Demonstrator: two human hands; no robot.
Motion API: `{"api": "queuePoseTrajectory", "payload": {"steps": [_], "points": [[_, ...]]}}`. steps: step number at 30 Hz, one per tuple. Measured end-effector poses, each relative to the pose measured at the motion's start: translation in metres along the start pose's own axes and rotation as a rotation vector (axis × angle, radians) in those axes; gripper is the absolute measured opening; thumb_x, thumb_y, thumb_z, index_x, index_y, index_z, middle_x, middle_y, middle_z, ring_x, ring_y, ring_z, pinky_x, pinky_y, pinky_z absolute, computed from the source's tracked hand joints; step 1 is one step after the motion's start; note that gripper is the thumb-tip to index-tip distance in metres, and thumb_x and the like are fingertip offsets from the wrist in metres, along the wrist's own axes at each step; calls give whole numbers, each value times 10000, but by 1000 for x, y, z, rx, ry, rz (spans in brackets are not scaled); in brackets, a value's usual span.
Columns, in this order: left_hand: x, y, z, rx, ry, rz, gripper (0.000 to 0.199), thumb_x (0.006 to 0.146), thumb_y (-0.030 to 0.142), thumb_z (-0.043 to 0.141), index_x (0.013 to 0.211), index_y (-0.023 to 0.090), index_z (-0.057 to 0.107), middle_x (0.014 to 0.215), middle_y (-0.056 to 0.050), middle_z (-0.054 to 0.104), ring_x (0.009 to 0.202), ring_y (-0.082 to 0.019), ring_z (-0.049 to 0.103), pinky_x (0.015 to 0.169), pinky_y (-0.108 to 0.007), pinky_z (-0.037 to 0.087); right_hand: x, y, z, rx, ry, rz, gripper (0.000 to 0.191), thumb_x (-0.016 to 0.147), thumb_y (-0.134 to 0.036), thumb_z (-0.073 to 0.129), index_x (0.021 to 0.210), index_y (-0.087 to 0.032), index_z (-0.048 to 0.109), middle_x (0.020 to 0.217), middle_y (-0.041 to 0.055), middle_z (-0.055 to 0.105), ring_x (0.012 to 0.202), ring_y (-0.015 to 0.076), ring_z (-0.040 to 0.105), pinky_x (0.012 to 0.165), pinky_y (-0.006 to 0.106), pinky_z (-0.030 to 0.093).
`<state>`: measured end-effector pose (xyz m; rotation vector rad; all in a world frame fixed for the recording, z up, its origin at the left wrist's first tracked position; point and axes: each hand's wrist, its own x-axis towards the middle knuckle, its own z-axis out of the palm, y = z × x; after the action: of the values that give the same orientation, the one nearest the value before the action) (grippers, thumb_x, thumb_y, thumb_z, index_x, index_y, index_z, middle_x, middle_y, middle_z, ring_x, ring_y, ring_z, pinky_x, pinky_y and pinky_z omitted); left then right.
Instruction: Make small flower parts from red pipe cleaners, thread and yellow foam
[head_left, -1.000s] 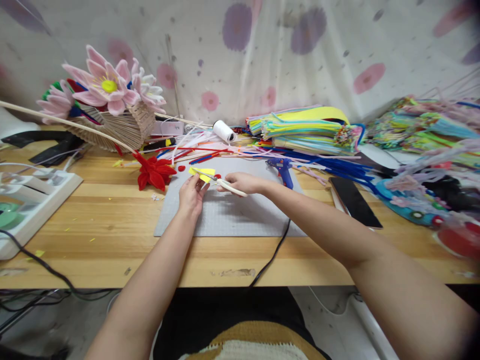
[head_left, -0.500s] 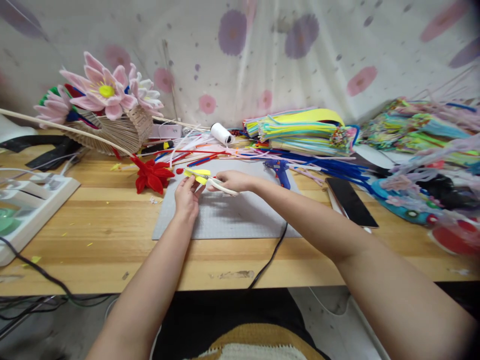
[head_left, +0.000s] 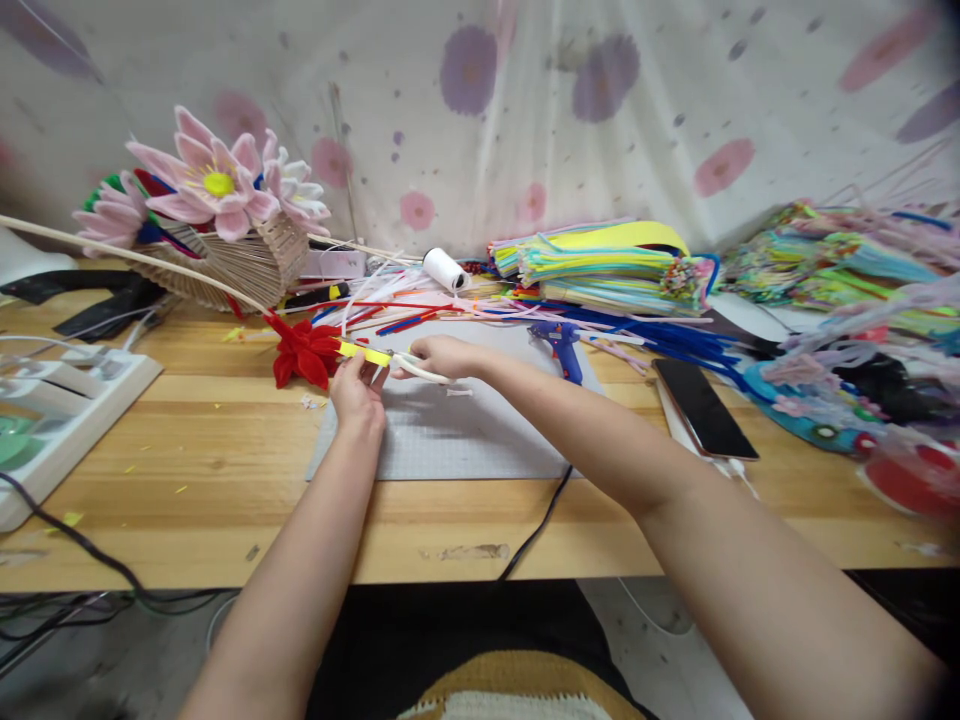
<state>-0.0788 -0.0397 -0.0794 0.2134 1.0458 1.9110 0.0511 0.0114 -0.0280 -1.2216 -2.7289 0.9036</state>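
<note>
My left hand [head_left: 358, 392] pinches a short yellow strip [head_left: 365, 353] above the left part of a grey cutting mat [head_left: 450, 440]. My right hand [head_left: 442, 358] is closed around the white handles of a pair of scissors [head_left: 424, 372]. The scissor blades lie along the yellow strip, and the fingers partly hide them. Just left of my left hand rests a red fuzzy flower [head_left: 306, 352] on a long pale stem. A blue glue gun [head_left: 559, 348] lies on the mat's right side, beyond my right forearm.
Pipe cleaners in a bundle [head_left: 600, 265] and a white thread spool [head_left: 445, 270] lie at the back. A woven basket [head_left: 232, 265] with pink flowers stands back left. A power strip [head_left: 82, 430] sits left, a phone [head_left: 705, 408] right. A black cord [head_left: 536, 525] crosses the front edge.
Both hands have shifted slightly left with the yellow strip and scissors. The strip now shows as a narrower band, and the scissors have turned a little with it.
</note>
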Motion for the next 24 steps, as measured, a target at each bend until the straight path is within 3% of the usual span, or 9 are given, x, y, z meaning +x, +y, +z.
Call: {"api": "queuePoseTrajectory", "payload": {"steps": [6,11,14,18,21,24], "points": [[4,23,0,-73,166,39,87,725,139,477,666,177,529,631,25,559,583,-65,534,609,-197,460,-16,10,-8,143,49,21,492,724,-632,510,763,-143,547,664,6,573,550,82,482,524,200,313],[7,24,-2,-34,161,81,67,724,142,483,678,177,518,664,25,565,599,-67,539,597,-198,460,-42,48,-10,22,270,284,341,758,-485,531,834,-157,584,825,60,631,693,147,549,594,228,350],[5,10,-2,85,73,113,52,683,169,550,662,174,503,625,30,551,581,-74,539,587,-202,466,-58,71,-1,-114,336,457,274,781,-381,509,918,-154,578,936,116,640,814,222,581,649,267,373],[-3,-9,0,260,-116,52,147,613,200,652,661,155,520,648,15,575,585,-85,554,562,-208,470,-70,85,17,-230,462,554,370,798,-297,511,1104,-93,471,1010,198,615,903,271,582,723,310,387],[-9,-18,1,347,-203,47,180,589,213,692,647,144,536,665,4,585,598,-93,562,533,-197,458,-72,89,28,-235,554,544,333,809,-247,489,1102,-94,450,1022,194,602,934,269,566,776,330,387],[-14,-23,2,390,-258,67,183,568,197,716,639,144,556,651,18,570,565,-78,529,486,-172,424,-71,88,32,-187,654,436,196,809,-186,453,987,-130,510,1060,166,583,1043,254,506,885,348,353]]}}
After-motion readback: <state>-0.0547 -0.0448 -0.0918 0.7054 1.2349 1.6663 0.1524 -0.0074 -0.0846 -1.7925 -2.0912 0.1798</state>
